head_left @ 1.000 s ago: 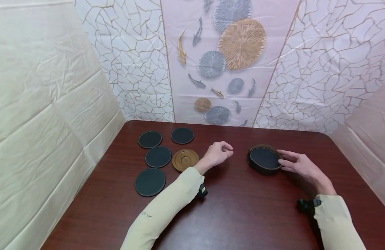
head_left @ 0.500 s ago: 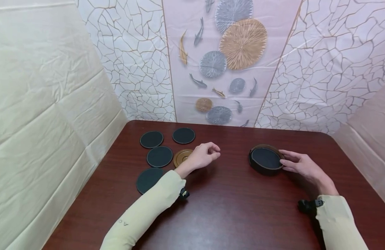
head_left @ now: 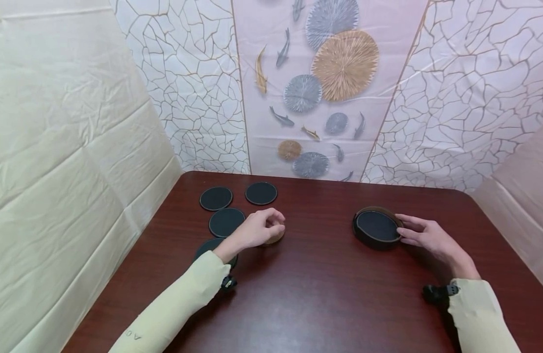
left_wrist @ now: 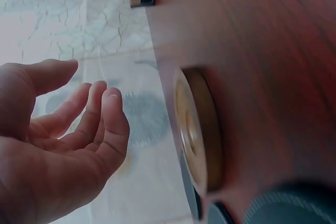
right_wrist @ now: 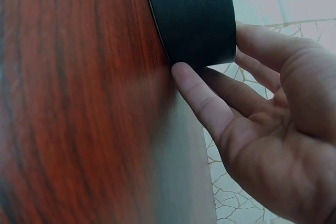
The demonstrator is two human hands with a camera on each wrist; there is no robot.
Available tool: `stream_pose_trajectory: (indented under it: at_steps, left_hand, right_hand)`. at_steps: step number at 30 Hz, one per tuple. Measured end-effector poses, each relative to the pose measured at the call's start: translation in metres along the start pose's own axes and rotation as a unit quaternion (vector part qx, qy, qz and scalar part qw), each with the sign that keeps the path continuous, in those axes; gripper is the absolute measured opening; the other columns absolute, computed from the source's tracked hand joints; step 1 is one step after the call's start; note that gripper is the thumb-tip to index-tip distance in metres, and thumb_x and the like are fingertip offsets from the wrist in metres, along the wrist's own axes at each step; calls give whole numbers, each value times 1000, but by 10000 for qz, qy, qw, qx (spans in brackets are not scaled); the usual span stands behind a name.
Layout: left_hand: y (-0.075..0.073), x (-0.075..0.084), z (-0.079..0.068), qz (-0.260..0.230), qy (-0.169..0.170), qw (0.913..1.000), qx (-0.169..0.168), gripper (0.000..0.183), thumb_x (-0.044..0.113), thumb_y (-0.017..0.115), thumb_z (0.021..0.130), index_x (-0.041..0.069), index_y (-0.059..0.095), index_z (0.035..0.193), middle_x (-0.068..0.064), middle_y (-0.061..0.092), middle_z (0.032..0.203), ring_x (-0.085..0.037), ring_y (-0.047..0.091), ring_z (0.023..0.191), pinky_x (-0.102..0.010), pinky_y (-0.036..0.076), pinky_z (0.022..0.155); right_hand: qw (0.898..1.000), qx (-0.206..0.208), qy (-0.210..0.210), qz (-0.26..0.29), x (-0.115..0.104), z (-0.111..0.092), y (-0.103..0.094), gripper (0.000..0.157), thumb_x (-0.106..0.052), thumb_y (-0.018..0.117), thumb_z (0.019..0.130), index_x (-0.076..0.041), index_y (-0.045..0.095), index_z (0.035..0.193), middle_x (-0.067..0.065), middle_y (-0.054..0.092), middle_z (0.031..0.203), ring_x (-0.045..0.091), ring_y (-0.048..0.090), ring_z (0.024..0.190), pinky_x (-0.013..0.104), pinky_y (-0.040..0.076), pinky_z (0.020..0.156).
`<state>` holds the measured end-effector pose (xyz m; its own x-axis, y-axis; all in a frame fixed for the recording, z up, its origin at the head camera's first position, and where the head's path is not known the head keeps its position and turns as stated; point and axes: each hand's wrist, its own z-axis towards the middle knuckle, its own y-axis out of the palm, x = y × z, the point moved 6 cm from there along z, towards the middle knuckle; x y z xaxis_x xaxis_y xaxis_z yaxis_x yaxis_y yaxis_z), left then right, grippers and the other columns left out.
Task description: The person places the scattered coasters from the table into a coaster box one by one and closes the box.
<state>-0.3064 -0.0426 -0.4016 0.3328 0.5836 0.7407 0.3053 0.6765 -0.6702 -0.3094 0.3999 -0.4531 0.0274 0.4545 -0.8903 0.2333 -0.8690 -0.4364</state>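
My left hand (head_left: 253, 229) hovers over a round brown wooden disc (head_left: 276, 239), its fingers loosely bent with nothing between them. In the left wrist view, the disc (left_wrist: 185, 124) lies flat on the table, apart from the fingers, and shows ring-shaped grooves. At the right, a round black holder (head_left: 374, 242) with a brown inner rim has a black round coaster (head_left: 377, 225) inside. My right hand (head_left: 432, 239) touches the holder's right side. Seen from the right wrist, nearly straight fingertips (right_wrist: 182, 72) rest at the wall's lower edge, the thumb near its upper edge.
Several black round coasters lie at the left: one at the back left (head_left: 216, 198), one behind the left hand (head_left: 261, 193), one beside the disc (head_left: 226, 222), and one partly under the left forearm (head_left: 205, 247). Fabric walls stand around the dark red table (head_left: 324, 294).
My left hand has moved left, from the middle of the table to above the wooden disc, which it now mostly covers in the head view. My right hand and the holder have stayed in place.
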Motion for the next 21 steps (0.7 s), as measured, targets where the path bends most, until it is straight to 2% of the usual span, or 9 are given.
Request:
stream_pose_trajectory:
  at_steps: [6,14,21]
  left_hand:
    - [-18,-26,-17,5,-178,9998,93,31,22,70,92,9,64,119,0,68,99,-11,62,89,-28,51,76]
    - [-46,-59,-43,628,-438,9970,79,38,24,74,88,9,62,119,-3,64,97,-12,58,82,-29,48,72]
    - [-70,-83,-58,864,-619,9942,-150,43,23,75,87,6,58,122,-12,62,102,-17,56,87,-33,47,77]
  right_hand:
    - [10000,-55,-10,10,-1,0,1,75,-28,64,96,2,25,153,36,26,152,-6,64,100,29,57,85]
    - [10000,-60,-23,30,-6,-2,2,74,-26,63,96,3,25,153,36,27,152,-6,64,98,29,57,85]
    - [10000,-6,59,-80,-4,-2,2,74,-28,64,96,2,26,152,38,30,150,-3,66,97,30,58,84]
